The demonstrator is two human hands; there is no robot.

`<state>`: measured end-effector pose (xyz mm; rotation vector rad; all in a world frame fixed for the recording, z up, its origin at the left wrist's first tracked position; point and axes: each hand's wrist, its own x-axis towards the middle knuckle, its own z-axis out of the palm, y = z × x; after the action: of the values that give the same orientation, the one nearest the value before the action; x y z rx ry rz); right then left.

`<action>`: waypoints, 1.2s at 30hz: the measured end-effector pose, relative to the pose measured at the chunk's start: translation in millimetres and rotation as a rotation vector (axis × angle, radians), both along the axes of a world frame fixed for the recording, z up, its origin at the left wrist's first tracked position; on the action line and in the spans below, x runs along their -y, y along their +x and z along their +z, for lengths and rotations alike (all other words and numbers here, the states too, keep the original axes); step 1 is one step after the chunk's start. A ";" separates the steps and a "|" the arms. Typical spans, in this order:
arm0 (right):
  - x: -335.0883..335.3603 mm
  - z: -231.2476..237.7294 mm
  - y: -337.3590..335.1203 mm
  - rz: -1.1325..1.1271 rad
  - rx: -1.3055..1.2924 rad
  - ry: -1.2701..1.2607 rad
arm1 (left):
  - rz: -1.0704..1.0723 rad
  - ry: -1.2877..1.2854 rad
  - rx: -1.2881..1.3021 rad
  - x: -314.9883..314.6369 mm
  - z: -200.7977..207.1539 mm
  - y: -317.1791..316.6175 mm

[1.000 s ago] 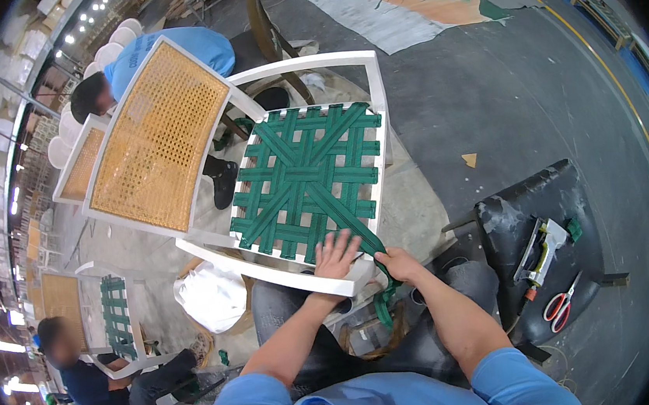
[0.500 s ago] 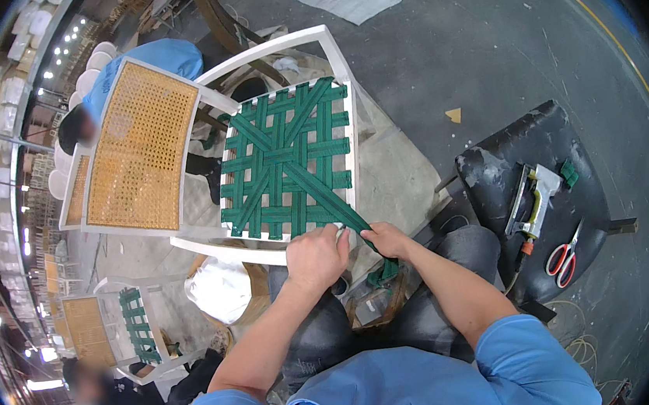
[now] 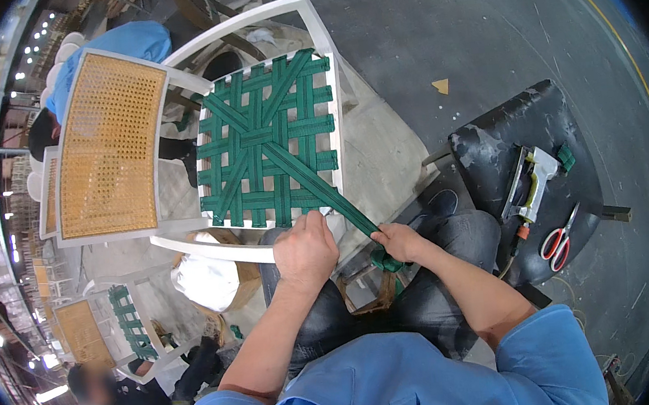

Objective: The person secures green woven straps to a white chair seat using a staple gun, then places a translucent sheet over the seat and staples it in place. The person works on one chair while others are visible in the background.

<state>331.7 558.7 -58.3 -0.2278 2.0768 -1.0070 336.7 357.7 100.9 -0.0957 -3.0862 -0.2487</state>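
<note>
In front of me a white chair frame (image 3: 337, 115) lies tipped, its seat woven with green webbing (image 3: 258, 136). Two diagonal bands cross over the woven grid. One loose end, a green webbing strap (image 3: 353, 219), runs off the near right corner of the seat. My right hand (image 3: 400, 243) is closed around this strap and holds it taut; its bunched tail hangs below. My left hand (image 3: 305, 249) is closed at the near edge of the seat frame, beside that corner. Its fingertips are partly hidden there.
A staple gun (image 3: 530, 186), red-handled scissors (image 3: 559, 241) and a green scrap (image 3: 565, 157) lie on a black padded seat (image 3: 484, 152) at right. A cane backrest (image 3: 112, 145) rises at left. Co-workers sit at far left and lower left, one near another webbed chair (image 3: 131, 321). A white bag (image 3: 205, 280) stands below.
The strap has been drawn further out, with my right hand moving slightly right and away from the corner. The chair has shifted up and left in view.
</note>
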 end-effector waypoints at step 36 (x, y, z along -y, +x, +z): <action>20.1 -43.4 -14.3 0.051 -0.002 0.033 | 0.465 1.213 0.586 -39.9 -216.0 16.9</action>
<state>317.4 538.6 -101.7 -0.2636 2.0777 -0.9412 353.6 397.5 -115.1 0.8171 -2.6451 -2.2680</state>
